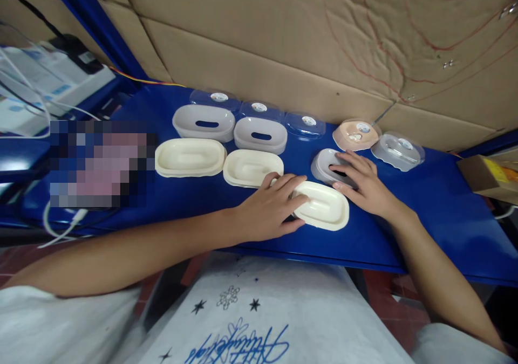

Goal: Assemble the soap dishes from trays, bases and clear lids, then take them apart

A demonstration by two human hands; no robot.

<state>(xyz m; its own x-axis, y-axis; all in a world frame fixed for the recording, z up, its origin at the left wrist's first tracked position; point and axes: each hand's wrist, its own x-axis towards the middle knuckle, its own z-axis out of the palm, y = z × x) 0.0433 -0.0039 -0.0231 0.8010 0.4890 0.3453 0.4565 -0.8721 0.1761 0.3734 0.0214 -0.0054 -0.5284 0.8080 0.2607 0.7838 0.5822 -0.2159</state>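
My left hand (273, 206) is closed on the left end of a cream oval dish (324, 206) with a raised middle, near the front of the blue table. Just beyond it to the right, my right hand (362, 185) has its fingers and thumb around a grey oval shell (324, 164) with a dark slot; part of the shell is hidden under the fingers. Two more cream dishes, a left one (190, 158) and a middle one (251, 167), lie in a row. Behind them stand two grey oval shells, one left (213, 118) and one right (261, 129).
Clear plastic lids with stickers line the back: left (202, 98), middle (270, 112) and right (301, 125). A peach container (348, 139) and a whitish one (396, 156) sit at back right. A cardboard box (485, 178) stands far right; cables (44, 224) lie left.
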